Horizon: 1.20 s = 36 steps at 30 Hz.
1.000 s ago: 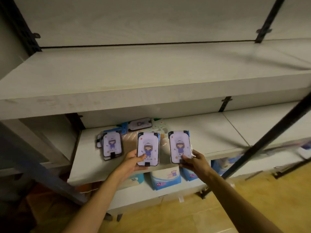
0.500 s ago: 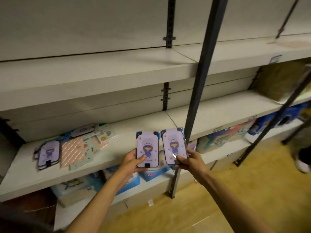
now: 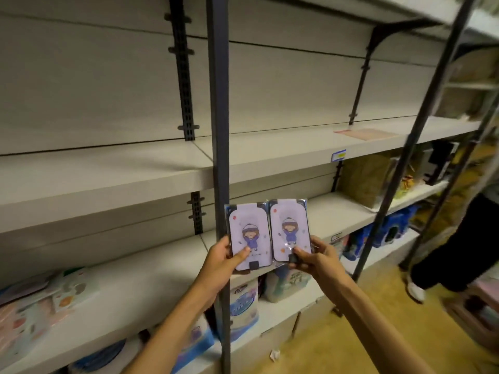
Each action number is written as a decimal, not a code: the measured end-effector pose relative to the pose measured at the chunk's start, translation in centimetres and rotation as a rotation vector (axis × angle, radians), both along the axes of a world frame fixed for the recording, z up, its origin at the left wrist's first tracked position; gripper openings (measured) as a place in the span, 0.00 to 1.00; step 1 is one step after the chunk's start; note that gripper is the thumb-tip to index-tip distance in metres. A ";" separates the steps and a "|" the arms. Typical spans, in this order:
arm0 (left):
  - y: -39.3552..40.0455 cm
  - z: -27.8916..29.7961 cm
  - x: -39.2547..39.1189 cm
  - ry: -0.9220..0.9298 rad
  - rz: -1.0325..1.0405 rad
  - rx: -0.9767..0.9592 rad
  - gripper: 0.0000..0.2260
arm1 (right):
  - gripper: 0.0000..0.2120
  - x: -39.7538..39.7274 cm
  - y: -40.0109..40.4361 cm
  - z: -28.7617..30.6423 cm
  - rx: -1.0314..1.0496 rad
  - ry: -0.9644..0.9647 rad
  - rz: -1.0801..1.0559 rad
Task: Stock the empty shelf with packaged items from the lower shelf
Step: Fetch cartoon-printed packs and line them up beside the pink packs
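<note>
Pale lilac is the colour of the two flat packaged cards, each one printed with a small cartoon figure in a blue coat and wrapped in clear plastic. The left hand [image 3: 220,261] grips the left lilac package [image 3: 249,234] at its lower left corner, with the thumb lying on the front face. The right hand [image 3: 314,259] grips the right lilac package [image 3: 290,229] at its lower right corner, with the thumb near a small dark tab at the bottom edge. Both packages are upright and side by side, their inner edges touching or almost touching, and they are held in the air in front of a dark grey metal upright post [image 3: 219,109]. Behind them is the bare white middle shelf [image 3: 108,179], and below it the white lower shelf [image 3: 129,282], where more colourful flat packages [image 3: 35,306] lie at the far left. Under that shelf stand blue and white soft packs [image 3: 244,300]. At the right edge a person's dark trouser leg [image 3: 456,249] is visible above a white shoe, on the yellow wooden floor [image 3: 356,344].
</note>
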<state>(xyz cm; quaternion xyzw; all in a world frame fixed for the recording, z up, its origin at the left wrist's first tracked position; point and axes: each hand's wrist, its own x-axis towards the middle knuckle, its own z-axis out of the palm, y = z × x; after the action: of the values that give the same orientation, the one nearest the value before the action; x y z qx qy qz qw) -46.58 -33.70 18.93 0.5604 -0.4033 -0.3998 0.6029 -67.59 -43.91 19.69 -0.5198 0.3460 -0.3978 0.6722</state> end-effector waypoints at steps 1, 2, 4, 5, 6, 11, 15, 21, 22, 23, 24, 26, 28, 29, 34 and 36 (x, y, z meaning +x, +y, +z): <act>-1.7 0.8 -0.9 -0.005 -0.003 -0.028 0.13 | 0.13 -0.8 -1.6 1.0 -0.020 -0.002 -0.012; -3.4 1.6 -1.7 -0.016 -0.008 -0.056 0.12 | 0.13 -1.7 -3.3 1.9 -0.039 0.001 -0.019; -6.8 3.2 -3.2 -0.036 -0.015 -0.103 0.11 | 0.12 -3.2 -6.7 3.8 -0.078 0.020 -0.027; -8.5 4.0 -3.9 -0.043 -0.012 -0.120 0.11 | 0.11 -3.9 -8.4 4.8 -0.098 0.027 -0.032; -10.2 4.8 -4.6 -0.049 -0.002 -0.135 0.11 | 0.10 -4.5 -10.1 5.7 -0.118 0.030 -0.034; -18.5 9.4 -6.5 -0.072 0.065 -0.188 0.08 | 0.10 -5.9 -18.8 10.0 -0.191 0.037 -0.018; -24.3 13.3 -7.0 -0.107 0.088 -0.209 0.09 | 0.06 -6.2 -24.7 13.0 -0.216 0.013 0.018; -32.2 16.7 -6.8 -0.146 0.118 -0.121 0.10 | 0.13 -6.1 -34.7 15.8 -0.270 0.059 -0.011; -33.6 17.1 -6.8 -0.160 0.127 -0.104 0.09 | 0.13 -6.1 -36.7 16.3 -0.277 0.073 -0.016; -34.8 17.4 -6.8 -0.172 0.135 -0.090 0.09 | 0.13 -6.0 -38.3 16.7 -0.274 0.086 -0.026; -35.9 17.7 -6.8 -0.180 0.145 -0.073 0.08 | 0.14 -5.9 -39.7 17.2 -0.266 0.102 -0.034; -38.6 18.2 -7.1 -0.194 0.163 -0.022 0.07 | 0.14 -6.0 -42.7 18.3 -0.268 0.152 -0.022; -41.3 18.5 -7.4 -0.198 0.170 0.035 0.06 | 0.12 -6.2 -45.4 19.1 -0.297 0.241 -0.010; -42.7 18.6 -7.5 -0.201 0.175 0.056 0.07 | 0.11 -6.3 -46.8 19.3 -0.311 0.288 -0.010; -48.4 18.7 -8.7 -0.157 0.209 0.133 0.10 | 0.11 -6.8 -53.0 19.2 -0.296 0.459 -0.013; -50.0 18.5 -9.2 -0.114 0.216 0.152 0.11 | 0.11 -7.1 -54.9 18.6 -0.286 0.493 0.005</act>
<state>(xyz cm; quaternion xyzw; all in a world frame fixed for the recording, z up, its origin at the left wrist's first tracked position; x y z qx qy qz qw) -55.79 -83.73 37.40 0.6663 -0.3430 -0.3295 0.5743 -74.68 -98.82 38.34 -0.6913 0.4382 -0.3025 0.4885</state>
